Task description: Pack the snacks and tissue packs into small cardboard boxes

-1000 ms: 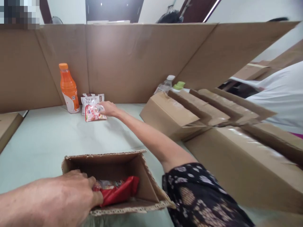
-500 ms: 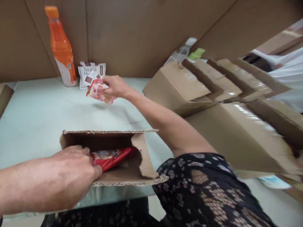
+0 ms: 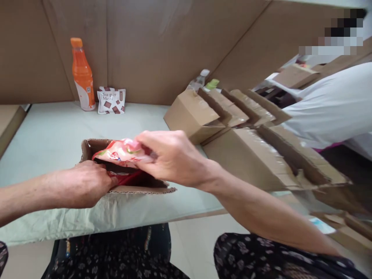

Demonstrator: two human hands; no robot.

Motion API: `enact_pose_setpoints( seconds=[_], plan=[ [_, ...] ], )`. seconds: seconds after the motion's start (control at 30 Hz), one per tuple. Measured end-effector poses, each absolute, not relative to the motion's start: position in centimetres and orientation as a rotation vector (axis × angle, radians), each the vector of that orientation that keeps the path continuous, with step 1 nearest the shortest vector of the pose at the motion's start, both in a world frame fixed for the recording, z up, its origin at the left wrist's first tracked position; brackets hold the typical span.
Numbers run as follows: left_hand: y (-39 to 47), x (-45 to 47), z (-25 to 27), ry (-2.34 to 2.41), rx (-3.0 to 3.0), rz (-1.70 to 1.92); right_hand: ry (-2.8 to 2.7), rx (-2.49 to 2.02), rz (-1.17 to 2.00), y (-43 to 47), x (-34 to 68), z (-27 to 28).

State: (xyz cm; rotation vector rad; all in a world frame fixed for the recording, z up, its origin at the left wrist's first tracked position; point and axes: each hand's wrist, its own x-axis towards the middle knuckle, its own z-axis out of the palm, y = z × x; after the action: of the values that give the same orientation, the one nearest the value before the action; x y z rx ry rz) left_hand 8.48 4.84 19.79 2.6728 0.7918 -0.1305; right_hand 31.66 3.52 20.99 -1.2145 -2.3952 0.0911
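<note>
A small open cardboard box (image 3: 151,190) stands on the table near its front edge. My left hand (image 3: 83,184) is closed over the box's left end, fingers curled inside the rim. Next to those fingers, a red packet (image 3: 127,179) lies in the box, partly hidden. My right hand (image 3: 177,159) pinches a pink-and-white plastic snack packet (image 3: 116,152) by its right end. That packet is tilted over the box's mouth, above the red one. Farther back, an orange drink bottle (image 3: 83,79) stands beside a white "Super Meal" pouch (image 3: 112,101).
Several open cardboard cartons (image 3: 247,155) stand at the right, with a clear bottle (image 3: 200,78) and a green-capped one (image 3: 212,84) behind their flaps. A tall cardboard panel (image 3: 162,50) backs the table. Another person's white-clothed body (image 3: 337,108) is at far right.
My right hand has brought the pink-and-white packet from near the pouch back to above the box. My left hand stays at the box. The camera view has shifted.
</note>
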Motion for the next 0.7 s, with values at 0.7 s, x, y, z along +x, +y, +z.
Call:
enact_pose_setpoints(
  seconds=[0.7],
  plan=[
    [3.0,8.3,20.0,0.805,2.857,-0.577,-3.145,-1.522,0.101,4.3,27.9,19.3]
  ],
)
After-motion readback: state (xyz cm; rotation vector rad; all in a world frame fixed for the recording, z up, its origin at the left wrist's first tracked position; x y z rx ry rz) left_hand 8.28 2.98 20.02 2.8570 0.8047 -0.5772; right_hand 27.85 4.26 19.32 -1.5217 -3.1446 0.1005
